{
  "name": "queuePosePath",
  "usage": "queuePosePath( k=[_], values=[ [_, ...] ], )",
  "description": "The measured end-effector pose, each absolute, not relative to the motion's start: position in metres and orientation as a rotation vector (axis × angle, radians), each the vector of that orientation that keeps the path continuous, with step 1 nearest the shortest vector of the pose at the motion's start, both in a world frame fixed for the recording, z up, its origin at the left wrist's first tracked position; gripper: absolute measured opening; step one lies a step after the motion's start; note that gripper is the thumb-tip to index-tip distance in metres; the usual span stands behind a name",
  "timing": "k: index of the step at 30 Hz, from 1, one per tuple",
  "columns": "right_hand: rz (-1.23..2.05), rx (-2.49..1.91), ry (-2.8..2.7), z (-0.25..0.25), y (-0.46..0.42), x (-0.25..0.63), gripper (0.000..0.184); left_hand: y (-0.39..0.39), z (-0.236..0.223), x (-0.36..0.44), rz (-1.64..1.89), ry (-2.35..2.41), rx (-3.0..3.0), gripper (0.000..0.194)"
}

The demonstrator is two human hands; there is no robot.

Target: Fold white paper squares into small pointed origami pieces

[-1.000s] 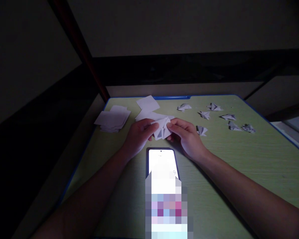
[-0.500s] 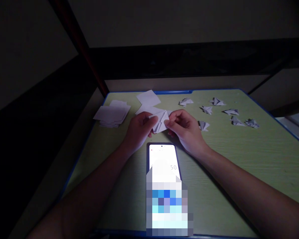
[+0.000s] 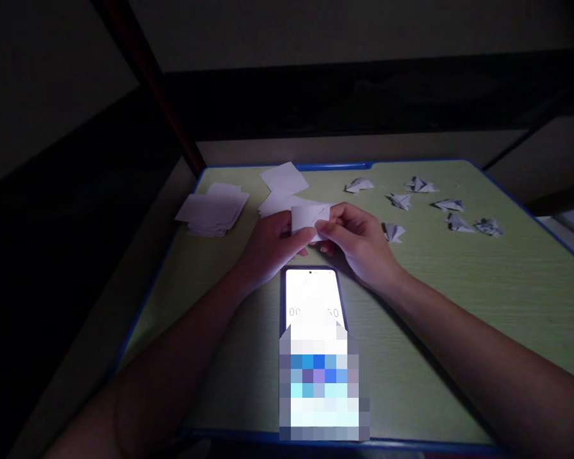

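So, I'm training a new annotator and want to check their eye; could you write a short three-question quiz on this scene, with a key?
1. What do the left hand and the right hand both hold?
2. True or false: the lit smartphone lies nearer the viewer than the stack of paper sheets.
3. How many folded paper figures lie on the green tabletop? A) four B) seven C) ten

Key: 1. a folded piece of white paper; 2. true; 3. B
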State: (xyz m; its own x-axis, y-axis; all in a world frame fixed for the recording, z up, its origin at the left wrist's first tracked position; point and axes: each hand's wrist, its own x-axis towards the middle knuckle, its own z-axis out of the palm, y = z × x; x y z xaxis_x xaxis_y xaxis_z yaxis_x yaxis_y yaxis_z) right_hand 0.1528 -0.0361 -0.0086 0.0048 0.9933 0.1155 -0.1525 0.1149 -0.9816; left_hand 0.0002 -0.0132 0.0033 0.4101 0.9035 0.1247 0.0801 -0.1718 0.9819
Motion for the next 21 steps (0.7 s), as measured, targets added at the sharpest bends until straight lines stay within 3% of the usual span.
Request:
queuePosePath(
  k=[16, 21],
  values=[
    [1.012, -1.095, -1.271, -0.0077, -0.0365, 0.1539, 0.036, -0.0167, -0.0005, 0.0018, 0.93, 0.985, 1.648, 0.01],
    [1.005, -1.078, -1.22, -0.0081, -0.0354, 0.1512, 0.023, -0.016, 0.0012, 0.001, 0.952, 0.951, 1.616, 0.01]
  ],
)
